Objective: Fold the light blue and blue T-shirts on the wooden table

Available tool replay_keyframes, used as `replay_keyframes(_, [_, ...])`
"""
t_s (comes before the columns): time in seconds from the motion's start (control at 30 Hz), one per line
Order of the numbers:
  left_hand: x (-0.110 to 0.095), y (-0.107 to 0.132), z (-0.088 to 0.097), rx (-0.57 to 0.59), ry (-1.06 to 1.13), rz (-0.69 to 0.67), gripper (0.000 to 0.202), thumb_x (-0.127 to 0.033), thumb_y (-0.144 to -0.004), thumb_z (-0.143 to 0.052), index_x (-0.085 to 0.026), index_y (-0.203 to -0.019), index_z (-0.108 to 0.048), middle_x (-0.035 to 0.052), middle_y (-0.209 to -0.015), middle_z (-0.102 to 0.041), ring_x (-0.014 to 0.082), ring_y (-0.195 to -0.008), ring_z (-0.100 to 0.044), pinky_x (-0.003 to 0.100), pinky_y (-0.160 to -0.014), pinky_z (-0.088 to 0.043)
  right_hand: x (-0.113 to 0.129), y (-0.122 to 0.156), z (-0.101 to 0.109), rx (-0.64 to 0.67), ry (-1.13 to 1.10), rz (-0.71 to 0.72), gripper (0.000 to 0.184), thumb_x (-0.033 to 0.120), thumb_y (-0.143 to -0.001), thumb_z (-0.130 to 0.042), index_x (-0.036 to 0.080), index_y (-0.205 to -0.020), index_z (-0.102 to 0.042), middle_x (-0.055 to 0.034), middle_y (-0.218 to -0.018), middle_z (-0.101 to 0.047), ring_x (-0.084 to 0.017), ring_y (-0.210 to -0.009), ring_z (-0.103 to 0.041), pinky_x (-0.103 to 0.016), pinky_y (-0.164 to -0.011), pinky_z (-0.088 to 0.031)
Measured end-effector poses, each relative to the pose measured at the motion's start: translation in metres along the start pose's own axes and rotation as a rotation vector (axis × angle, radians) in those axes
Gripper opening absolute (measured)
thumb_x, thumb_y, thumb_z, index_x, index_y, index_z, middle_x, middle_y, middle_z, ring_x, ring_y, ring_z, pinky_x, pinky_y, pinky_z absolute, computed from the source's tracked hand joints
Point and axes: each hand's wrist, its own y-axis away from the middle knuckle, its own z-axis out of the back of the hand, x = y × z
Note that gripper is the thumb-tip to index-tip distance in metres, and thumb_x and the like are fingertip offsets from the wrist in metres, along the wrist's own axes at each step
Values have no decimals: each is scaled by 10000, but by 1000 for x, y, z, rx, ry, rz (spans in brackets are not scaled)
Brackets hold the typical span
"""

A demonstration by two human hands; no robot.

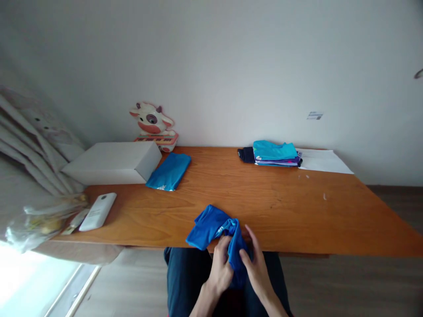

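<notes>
Pale wall (218, 79), wooden desk (297, 211): blue garment (206, 226) gathered at the front edge

Behind the desk's back edge the pale wall is seen, with a small printed label (315, 116) fixed to it toward the right. Around the middle of the front edge, part of the blue garment is laid on the desk, while the rest is hung over the edge above the dark trousers (187, 281) of the seated person. A bunched portion is clamped by the left hand (222, 260), its fingers curled into the fabric. The right hand (256, 266) is held at the garment's right side, thumb and fingers spread apart; whether the cloth is pressed by its thumb cannot be told.

Along the back edge, right of the middle, folded clothes (276, 152) are stacked with a turquoise piece on top, and a white sheet (325, 161) is set just beside them toward the back right corner. Toward the back left corner a white box (112, 162) is placed, with a folded teal cloth (170, 171) beside it and a cow-shaped toy keyboard (155, 125) behind. Near the front left corner a white oblong device (98, 212) and a clear plastic bag (42, 222) are seen.
</notes>
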Motion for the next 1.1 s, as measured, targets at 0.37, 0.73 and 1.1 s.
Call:
replay_keyframes(0.37, [15, -1, -1, -100, -91, 83, 191, -365, -1013, -571, -234, -1106, -674, 92, -1088, -738, 245, -972, -708, 337, -775, -575, -2, -15, 23, -25, -4, -140, 385, 605, -958, -631, 313, -1179, -748, -69, -1276, -757, -355, -1246, -672, -578, -1157, -478])
replay_keyframes(0.73, [31, -19, 29, -219, -561, -113, 442, -206, -1057, -471, -280, -1479, -577, 98, -1465, -586, 270, -1317, -555, 500, -1138, -463, -7, -45, 61, -11, 181, -57, 419, 482, -1012, -591, 292, -1381, -642, -77, -1417, -692, -315, -1337, -621, -533, -1181, -446])
replay_keyframes(1.1, [27, -24, 25, -217, -528, -81, 193, -149, -964, -592, -261, -1036, -731, 62, -1115, -695, 263, -1049, -622, 431, -956, -512, 42, -85, 73, 148, 959, 464, 415, 265, -996, -610, 291, -1410, -605, -91, -1376, -656, -309, -1272, -604, -531, -1122, -481])
